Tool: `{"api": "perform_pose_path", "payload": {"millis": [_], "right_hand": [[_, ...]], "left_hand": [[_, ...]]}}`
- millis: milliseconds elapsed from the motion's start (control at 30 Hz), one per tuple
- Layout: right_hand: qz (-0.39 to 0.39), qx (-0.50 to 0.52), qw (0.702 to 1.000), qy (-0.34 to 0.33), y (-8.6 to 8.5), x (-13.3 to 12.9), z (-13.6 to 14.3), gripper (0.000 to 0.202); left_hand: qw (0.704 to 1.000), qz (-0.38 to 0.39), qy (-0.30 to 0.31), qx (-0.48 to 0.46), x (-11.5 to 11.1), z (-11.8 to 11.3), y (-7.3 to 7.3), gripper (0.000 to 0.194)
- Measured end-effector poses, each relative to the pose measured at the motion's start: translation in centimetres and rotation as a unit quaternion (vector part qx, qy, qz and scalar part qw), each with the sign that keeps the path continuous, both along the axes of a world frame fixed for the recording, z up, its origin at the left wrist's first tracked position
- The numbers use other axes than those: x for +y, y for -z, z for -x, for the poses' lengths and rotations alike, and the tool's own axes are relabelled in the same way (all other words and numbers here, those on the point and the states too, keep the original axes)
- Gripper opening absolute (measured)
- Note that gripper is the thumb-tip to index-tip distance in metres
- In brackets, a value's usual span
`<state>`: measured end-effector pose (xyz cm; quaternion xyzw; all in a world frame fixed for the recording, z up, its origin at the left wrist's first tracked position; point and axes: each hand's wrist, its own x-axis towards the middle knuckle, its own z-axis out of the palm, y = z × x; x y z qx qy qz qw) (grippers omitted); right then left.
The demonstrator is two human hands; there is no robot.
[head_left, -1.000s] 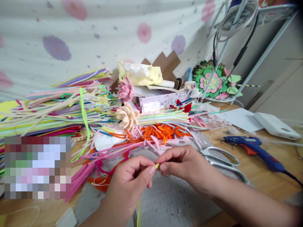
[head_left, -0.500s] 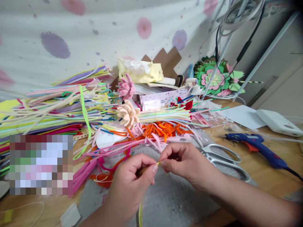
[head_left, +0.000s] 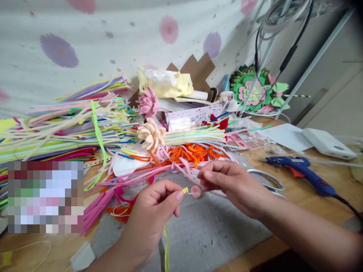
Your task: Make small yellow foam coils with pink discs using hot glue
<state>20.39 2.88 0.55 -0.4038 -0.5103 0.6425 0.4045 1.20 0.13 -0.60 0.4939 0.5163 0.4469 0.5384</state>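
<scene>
Near the middle, my left hand (head_left: 159, 211) is closed, pinching a small yellow strip (head_left: 185, 190) between thumb and forefinger. A thin pale thread sticks out of the strip's end toward the right. A long yellow-green strip (head_left: 166, 245) hangs below that hand. My right hand (head_left: 224, 181) is just to the right, its fingers bent together beside the thread; whether they hold anything is hidden. A small round pinkish disc (head_left: 195, 192) shows between the two hands, above the grey mat (head_left: 204, 234).
Bundles of coloured pipe cleaners (head_left: 62, 136) fill the left side. Orange pieces (head_left: 195, 153) and a cream flower (head_left: 151, 135) lie ahead. Silver scissors (head_left: 269, 179) are partly behind my right arm, with a blue glue gun (head_left: 306, 172) farther right.
My right hand has moved away from my left fingertips, up and to the right. The yellow end, thread and round disc now show between the hands. The view has shifted slightly.
</scene>
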Motion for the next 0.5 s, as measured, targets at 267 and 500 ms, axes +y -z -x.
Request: {"api": "perform_pose_path", "payload": {"millis": [267, 500], "right_hand": [[-0.256, -0.603, 0.754, -0.057, -0.2, -0.1, -10.7, 0.020], [-0.260, -0.659, 0.706, -0.028, 4.1, -2.3, -15.4, 0.047]], "left_hand": [[0.994, 0.050, -0.032, -0.090, 0.5, 0.0, -0.1, 0.020], [0.988, 0.076, -0.046, -0.127, 0.6, -0.4, -0.2, 0.020]]}}
